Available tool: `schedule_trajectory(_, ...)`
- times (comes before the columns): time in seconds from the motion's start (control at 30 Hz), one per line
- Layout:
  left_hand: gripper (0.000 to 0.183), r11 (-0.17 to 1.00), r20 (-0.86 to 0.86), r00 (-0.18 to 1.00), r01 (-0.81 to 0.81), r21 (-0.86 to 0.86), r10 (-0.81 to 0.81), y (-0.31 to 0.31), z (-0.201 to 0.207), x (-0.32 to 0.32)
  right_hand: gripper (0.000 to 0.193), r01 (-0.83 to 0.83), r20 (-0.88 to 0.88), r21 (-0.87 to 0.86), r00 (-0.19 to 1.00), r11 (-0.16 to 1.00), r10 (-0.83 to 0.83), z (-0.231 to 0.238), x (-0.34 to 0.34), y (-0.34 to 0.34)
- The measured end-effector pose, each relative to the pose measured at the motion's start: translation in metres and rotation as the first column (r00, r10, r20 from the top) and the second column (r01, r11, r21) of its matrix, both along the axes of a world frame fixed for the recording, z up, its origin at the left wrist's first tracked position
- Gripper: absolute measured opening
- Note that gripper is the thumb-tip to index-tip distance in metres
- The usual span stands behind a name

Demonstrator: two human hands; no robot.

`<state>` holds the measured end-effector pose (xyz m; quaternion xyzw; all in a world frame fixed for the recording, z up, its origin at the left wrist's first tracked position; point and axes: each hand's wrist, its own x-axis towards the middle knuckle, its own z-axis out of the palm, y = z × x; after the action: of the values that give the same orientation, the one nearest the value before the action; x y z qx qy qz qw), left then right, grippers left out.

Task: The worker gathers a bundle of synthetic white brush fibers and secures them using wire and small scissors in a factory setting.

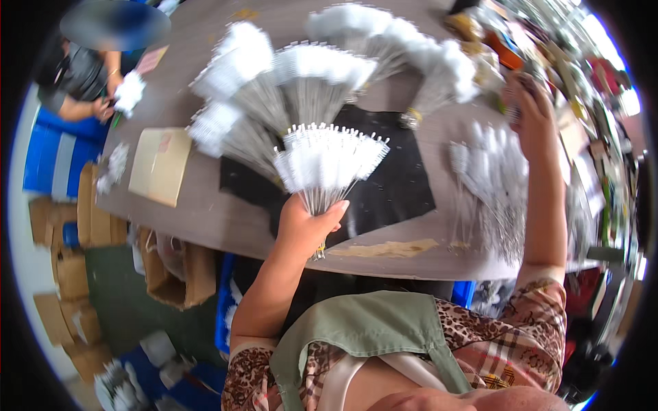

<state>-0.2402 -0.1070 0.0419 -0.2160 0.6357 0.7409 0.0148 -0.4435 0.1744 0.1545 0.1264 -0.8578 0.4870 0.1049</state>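
Note:
My left hand point(308, 222) is closed round the wire stems of a bundle of small white-bristled wire brushes point(332, 161), their heads fanned out upward. Their stem ends stick out below my fist, over the table's near edge. My right hand point(531, 103) reaches far out to the right, beside the clutter at the table's far right. Its fingers look bent, but blur hides whether they hold anything. Below that hand, a pile of loose wire brushes point(490, 171) lies on the table. Beyond my left hand, fanned brush bundles point(319, 72) rest partly on a black sheet point(391, 164).
The brown table point(226, 229) carries a tan card point(160, 164) at left. Packets and an orange box point(504, 51) crowd the right side. At far left, another person's hands point(106, 99) hold a white brush bundle point(129, 92). Cardboard boxes point(181, 274) stand below the table.

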Motion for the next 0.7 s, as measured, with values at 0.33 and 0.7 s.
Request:
schedule_trajectory(0.33,0.017,0.954,-0.094,0.949,0.297,-0.048,-0.3,0.084,0.014,-0.047,0.029,-0.038,0.172,-0.09,0.984,0.995,0.053,-0.051,0.054,0.056)
schedule_trajectory(0.7,0.047,0.589,-0.536,0.603,-0.132,-0.797,-0.591,0.141,0.002,-0.109,0.024,0.145,0.308,-0.876,0.902,0.46,0.302,-0.102,0.101,0.014)
